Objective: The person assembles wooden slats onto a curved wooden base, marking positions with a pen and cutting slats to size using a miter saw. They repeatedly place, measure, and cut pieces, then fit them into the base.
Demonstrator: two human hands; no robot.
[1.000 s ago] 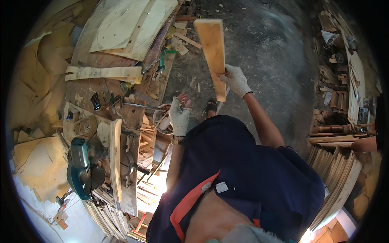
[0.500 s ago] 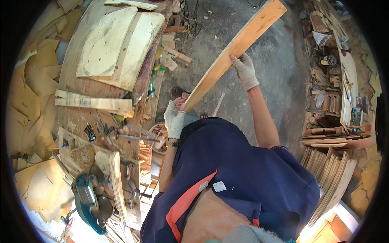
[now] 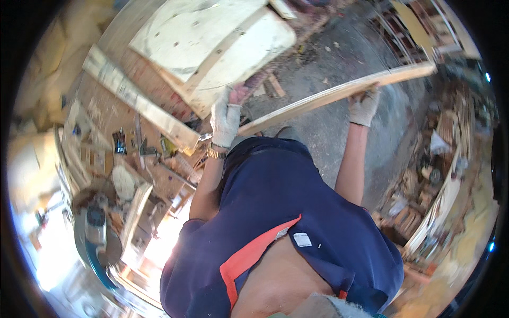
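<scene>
A long wooden plank (image 3: pixel 339 95) slants across in front of me, rising to the right, with a narrow edge turned up. My right hand (image 3: pixel 365 107), in a pale knit glove, grips it from its near side, right of its middle. My left hand (image 3: pixel 225 119), gloved too and with a watch at its wrist, is beside the plank's lower left end. Its fingers point away from me, loosely extended and somewhat blurred, and are not wrapped around the wood. Whether its palm edge touches the plank end is hard to see.
To the left stands a workbench (image 3: pixel 114 98) with large pale curved panels (image 3: pixel 212 47), a narrow board (image 3: pixel 138 98) and scattered tools. A teal circular saw (image 3: pixel 95 233) is at lower left. Wood scraps (image 3: pixel 408 222) pile along the right; a slatted rack (image 3: pixel 419 32) stands at far right.
The plank has swung its far end to the right and rolled onto its edge. My left hand has come off its end, fingers now extended. My view has turned toward the left.
</scene>
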